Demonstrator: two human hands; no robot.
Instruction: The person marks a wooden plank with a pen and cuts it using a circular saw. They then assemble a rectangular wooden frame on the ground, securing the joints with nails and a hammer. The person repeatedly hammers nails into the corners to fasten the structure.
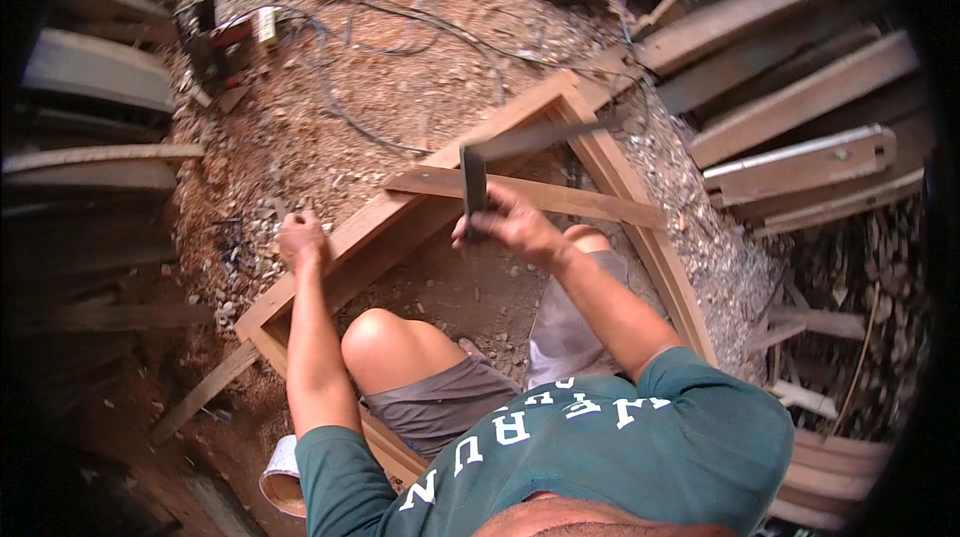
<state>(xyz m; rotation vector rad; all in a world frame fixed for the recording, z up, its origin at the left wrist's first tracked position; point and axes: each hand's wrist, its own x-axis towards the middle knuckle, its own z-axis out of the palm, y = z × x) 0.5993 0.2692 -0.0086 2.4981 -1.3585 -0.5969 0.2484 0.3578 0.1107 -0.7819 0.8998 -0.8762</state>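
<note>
A rectangular wooden frame [345, 235] lies around my legs, and a flat wooden strip [570, 201] crosses its far corner. My right hand [515, 227] is closed on a dark L-shaped carpenter's square [474, 177], held up above the strip. The square's long arm points right toward the frame's far corner and is smeared by motion. Just outside the frame's left side, my left hand [303, 241] is closed with its fingers pinched together. Something small seems to stick out past the fingertips, too small to name.
Dark cables [385, 12] trail over ground strewn with wood chips. Stacked boards [760, 17] line the right, and more timber [95, 77] lines the left. A white bucket [284, 475] stands by my left elbow. A dark tool [215, 42] lies at the far left.
</note>
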